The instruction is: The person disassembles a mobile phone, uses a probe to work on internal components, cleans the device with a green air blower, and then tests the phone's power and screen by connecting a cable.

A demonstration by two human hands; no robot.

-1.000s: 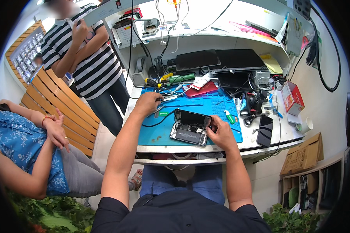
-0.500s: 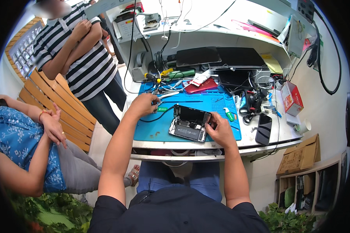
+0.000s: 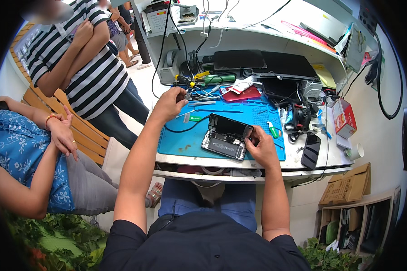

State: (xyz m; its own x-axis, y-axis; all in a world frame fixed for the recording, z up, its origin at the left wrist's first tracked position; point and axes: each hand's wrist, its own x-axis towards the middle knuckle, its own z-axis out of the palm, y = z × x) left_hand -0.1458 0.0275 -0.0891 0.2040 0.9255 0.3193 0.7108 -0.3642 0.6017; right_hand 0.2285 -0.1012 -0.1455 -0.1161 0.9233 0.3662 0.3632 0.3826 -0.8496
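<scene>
An opened smartphone [image 3: 223,147] lies on the blue work mat [image 3: 189,151]. Its battery and inner parts show, and its dark screen [image 3: 230,127] is tilted up along the far side. My right hand [image 3: 263,145] holds the right end of the raised screen between thumb and fingers. At the mat's far left, my left hand [image 3: 169,105] is closed in a pinch beside a cluster of hand tools [image 3: 199,93]; what its fingertips hold is too small to make out. A black cable [image 3: 181,131] curves over the mat to the phone's left side.
A second black phone [image 3: 310,151] lies right of the mat, near a red and white box [image 3: 343,118] and a paper cup [image 3: 356,151]. Dark screens [image 3: 287,64] and loose cables fill the back. Two people stand at the left, one in a striped shirt [image 3: 92,67].
My left hand has moved farther away, toward the tools at the back left. My right hand still holds the raised screen. The whole view has shifted slightly.
</scene>
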